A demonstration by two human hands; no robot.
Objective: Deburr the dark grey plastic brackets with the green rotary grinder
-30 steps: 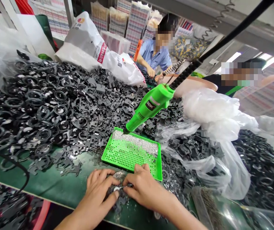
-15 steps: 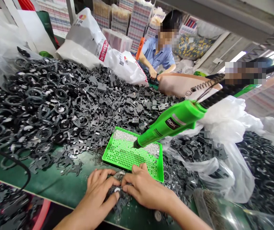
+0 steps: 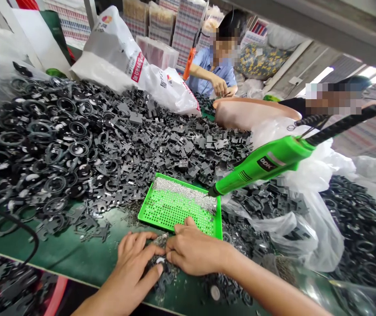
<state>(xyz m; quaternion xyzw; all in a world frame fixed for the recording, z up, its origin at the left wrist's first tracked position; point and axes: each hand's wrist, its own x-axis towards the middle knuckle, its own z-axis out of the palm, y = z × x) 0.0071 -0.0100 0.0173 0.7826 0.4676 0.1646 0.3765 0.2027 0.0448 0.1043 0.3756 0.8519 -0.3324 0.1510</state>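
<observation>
At the table's front edge, my left hand (image 3: pixel 135 265) is curled round a small dark plastic part (image 3: pixel 162 268), thumb on the near side and fingers on the far side. A pale round spot shows on the part. My right hand (image 3: pixel 196 249) is closed beside it, fingertips pressed against the work; whatever they pinch is hidden. Just beyond both hands lies a green perforated tray (image 3: pixel 218 226) with many tiny silver screws (image 3: pixel 181 189) along its far side. A green electric screwdriver (image 3: pixel 263 166) hangs tilted over the tray's right corner, touched by neither hand.
Heaps of dark rings (image 3: pixel 56 184) and flat grey plastic pieces (image 3: pixel 177 149) cover the table's left and middle. Clear plastic bags (image 3: pixel 319 228) lie at right. A pink tub (image 3: pixel 56 296) of parts stands below the front left edge. Opposite, a co-worker in a blue shirt (image 3: pixel 230 72) handles something small.
The hanging screwdriver has swung right, from over the tray's middle to its right corner. My right forearm reaches in at a flatter angle; both hands stay at the dark part.
</observation>
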